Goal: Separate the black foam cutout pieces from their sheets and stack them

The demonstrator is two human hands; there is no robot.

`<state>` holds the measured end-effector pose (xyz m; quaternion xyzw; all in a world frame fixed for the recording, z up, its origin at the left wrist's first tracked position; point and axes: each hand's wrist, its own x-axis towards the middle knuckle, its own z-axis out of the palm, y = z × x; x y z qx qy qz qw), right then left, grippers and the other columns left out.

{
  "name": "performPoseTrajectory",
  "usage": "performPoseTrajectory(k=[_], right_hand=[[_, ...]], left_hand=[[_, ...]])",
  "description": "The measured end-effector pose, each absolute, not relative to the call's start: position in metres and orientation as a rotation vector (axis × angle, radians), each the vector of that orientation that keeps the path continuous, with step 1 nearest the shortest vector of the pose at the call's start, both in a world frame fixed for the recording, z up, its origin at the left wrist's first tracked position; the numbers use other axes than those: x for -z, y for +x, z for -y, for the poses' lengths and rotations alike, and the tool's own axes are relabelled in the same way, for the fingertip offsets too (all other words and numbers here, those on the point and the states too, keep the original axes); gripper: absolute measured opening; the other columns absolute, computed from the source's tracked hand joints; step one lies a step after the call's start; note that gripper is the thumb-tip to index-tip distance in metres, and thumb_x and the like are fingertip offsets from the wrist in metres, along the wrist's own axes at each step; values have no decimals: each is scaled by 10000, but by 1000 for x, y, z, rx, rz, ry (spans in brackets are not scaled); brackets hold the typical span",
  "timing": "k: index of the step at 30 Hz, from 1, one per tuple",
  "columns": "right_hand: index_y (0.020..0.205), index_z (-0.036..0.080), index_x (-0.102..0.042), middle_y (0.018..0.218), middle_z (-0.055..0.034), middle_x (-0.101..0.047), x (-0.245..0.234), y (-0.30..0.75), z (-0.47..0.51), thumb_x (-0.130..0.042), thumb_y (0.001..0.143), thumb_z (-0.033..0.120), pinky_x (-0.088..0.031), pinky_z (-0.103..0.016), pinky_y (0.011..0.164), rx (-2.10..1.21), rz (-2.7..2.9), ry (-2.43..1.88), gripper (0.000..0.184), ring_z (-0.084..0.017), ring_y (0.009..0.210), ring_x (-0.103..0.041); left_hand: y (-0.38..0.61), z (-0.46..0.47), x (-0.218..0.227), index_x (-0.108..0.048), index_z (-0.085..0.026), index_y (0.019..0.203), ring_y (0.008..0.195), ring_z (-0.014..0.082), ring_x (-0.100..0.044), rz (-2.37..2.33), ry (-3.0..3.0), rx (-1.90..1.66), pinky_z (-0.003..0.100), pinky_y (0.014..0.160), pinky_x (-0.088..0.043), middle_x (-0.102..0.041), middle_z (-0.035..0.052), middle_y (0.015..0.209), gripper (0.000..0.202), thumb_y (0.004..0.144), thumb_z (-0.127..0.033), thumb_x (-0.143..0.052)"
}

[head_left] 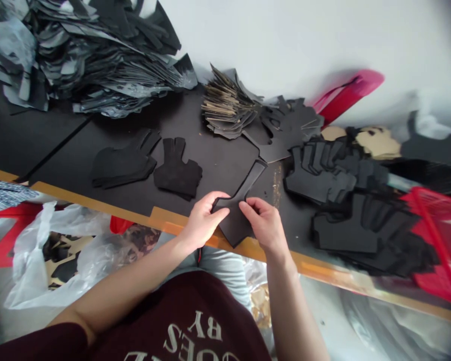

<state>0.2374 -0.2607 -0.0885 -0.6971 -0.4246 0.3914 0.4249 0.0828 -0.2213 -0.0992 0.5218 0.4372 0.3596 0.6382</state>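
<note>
Between my hands, at the front edge of the dark table, is a black cut foam-like piece [237,220] with a narrow strip reaching up and to the right. My left hand [206,218] pinches its left side with thumb and fingers. On the other side, my right hand [265,220] grips the right edge, thumb on top. Left of them lie a small stack of black cut pieces [178,170] and another such stack [122,163]. The undersides of the fingers are hidden.
A tall heap of dark sheets [108,60] fills the back left. Brown-edged pieces [229,105] stand behind my hands. Stacked black pieces [319,170] and a red basket [436,225] are at the right. Below the table edge [165,220], a plastic bag [33,271] holds scraps.
</note>
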Motion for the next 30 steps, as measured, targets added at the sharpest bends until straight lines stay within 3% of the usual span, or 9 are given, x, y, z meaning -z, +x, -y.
performPoseTrajectory(k=[2,7,15,20,23,26,30], right_hand=[[763,171,-663,619,20,-532,92,240,260,-631,743,515,-324,-212,530,-1007,994,-1725,346,-94,586,-416],[778,175,-692,656,11,-593,101,246,261,-655,713,528,-355,-222,564,-1052,915,-1681,361,-110,606,-461],[772,175,-687,637,16,-578,98,249,264,-664,706,531,-339,-213,527,-1114,934,-1639,363,-101,578,-448],[781,171,-682,667,9,-590,97,251,267,-640,725,532,-353,-218,543,-1057,990,-1659,368,-109,602,-461],[792,172,-668,645,16,-559,95,250,269,-622,744,524,-325,-217,530,-1059,1034,-1666,359,-103,590,-434],[800,175,-634,646,28,-520,93,250,268,-671,716,478,-316,-214,539,-1058,1109,-1673,317,-95,599,-416],[655,179,-526,551,55,-423,93,249,266,-686,696,498,-246,-215,484,-1088,1074,-1655,359,-79,533,-342]], left_hand=[[80,222,99,-572,-187,1099,845,139,-554,-881,1152,-762,236,764,-430,-611,13,936,351,753,-134,-554],[72,226,96,-480,-251,1255,681,84,-515,-732,1036,-630,197,615,-410,-585,11,997,582,704,-71,-538],[71,232,93,-476,-261,1253,681,77,-515,-751,1032,-648,197,612,-422,-572,23,1052,596,690,-65,-488],[73,234,92,-442,-239,1271,670,81,-512,-751,1006,-653,197,610,-414,-576,17,974,603,694,-93,-537],[72,235,90,-423,-245,1294,583,57,-448,-816,1139,-620,192,548,-375,-570,18,998,597,726,-113,-548],[68,237,89,-385,-265,1330,480,39,-320,-852,1240,-560,195,465,-294,-544,-6,899,607,756,-100,-495],[64,240,92,-347,-290,1362,473,55,-318,-831,1301,-487,202,463,-298,-503,-24,781,620,783,-99,-459]])
